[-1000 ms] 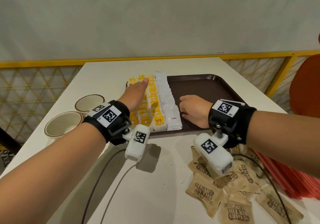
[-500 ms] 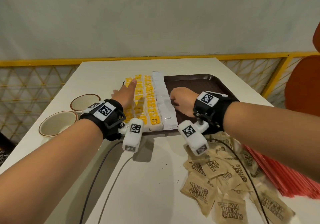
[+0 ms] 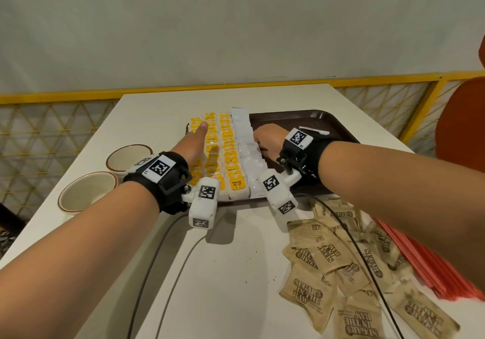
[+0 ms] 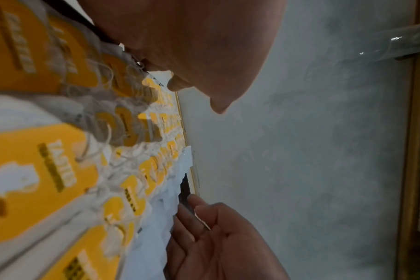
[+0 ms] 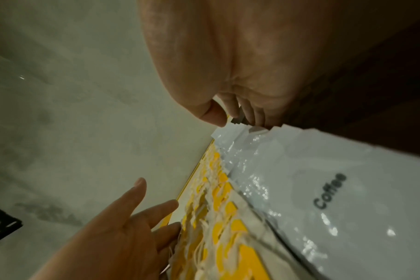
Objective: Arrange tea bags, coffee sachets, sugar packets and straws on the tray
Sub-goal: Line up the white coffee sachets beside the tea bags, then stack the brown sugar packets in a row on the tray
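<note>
On the left of the brown tray, the left hand lies flat over the yellow tea bags, fingers straight and spread, gripping nothing. The tea bags run in rows along the tray's length, away from the person. Just right of them, still on the tray's left half, a single row of white coffee sachets overlaps like shingles along the same line. The right hand sits against the right edge of that row, about midway along it, fingers curled down onto the sachet edges. From the right wrist view the fingertips seem to nudge or pinch the edges, though I cannot tell which.

That right hand is the nearer one to the sachets, and any tidying push looks to run leftward, toward the tea bags.

The tray's right half is bare. Off the tray, on the counter near its front right corner, lie loose brown sugar packets; right of them red straws, cut off by the arm and the frame edge. The left hand hides some of the tea bags.
</note>
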### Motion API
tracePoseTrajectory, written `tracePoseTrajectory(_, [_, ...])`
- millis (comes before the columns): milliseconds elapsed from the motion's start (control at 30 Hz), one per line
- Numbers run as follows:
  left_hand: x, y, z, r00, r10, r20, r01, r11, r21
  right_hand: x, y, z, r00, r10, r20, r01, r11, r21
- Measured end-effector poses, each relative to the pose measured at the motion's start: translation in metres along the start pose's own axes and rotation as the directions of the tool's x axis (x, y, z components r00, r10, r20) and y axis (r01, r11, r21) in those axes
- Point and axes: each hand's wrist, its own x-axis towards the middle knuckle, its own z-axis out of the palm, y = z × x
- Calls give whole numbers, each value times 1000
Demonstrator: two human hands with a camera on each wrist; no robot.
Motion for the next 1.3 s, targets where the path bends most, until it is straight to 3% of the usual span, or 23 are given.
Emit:
tracePoseTrajectory(200, [-6,3,1,999,44,8,-44,999,30,-6,-1,-4,997,-74,-2,73,993,-93])
tracePoseTrajectory(267, [-11,6,-1,995,104,-5,-104,994,22,-12,5,-20,999,-10,47,5,995,97])
tracePoseTrajectory(333, [-20,10,-4,974,225,-33,-223,973,57,-34,14,-42,996,17,84,-46,930,365])
tracePoseTrajectory(367, [-30,13,-5,959,281,-34,-278,958,64,-48,19,-55,994,8,109,-55,901,431])
tracePoseTrajectory(400, [-43,17,-5,942,334,-18,-333,942,46,-64,25,-69,989,-17,147,-41,923,382])
tracePoseTrajectory(467, [-73,27,-2,884,456,102,-465,882,78,-100,36,-90,961,-92,262,38,978,207])
tracePoseTrajectory(567, [-124,36,12,735,485,474,-615,771,163,-149,58,-103,904,-118,412,195,969,-149])
tracePoseTrajectory(633, [-149,32,28,616,410,673,-701,675,230,-176,78,-95,853,-76,517,309,871,-382])
tracePoseTrajectory(700, [-167,23,49,514,335,790,-795,533,291,-202,98,-82,811,0,585,391,745,-541])
tracePoseTrajectory(800, [-180,12,76,448,293,845,-868,370,331,-228,129,-63,801,24,598,441,654,-615])
tracePoseTrajectory(900, [-182,5,92,476,300,827,-860,354,366,-232,148,-51,820,-30,571,448,656,-608])
tracePoseTrajectory(967, [-182,2,96,502,317,805,-846,370,383,-229,150,-48,840,-62,539,420,704,-573])
tracePoseTrajectory(1133, [-181,4,97,543,326,774,-819,410,401,-219,144,-41,879,-233,416,441,729,-524])
tracePoseTrajectory(1300, [-176,-2,95,565,318,761,-788,481,384,-212,141,-35,897,-172,406,330,873,-359])
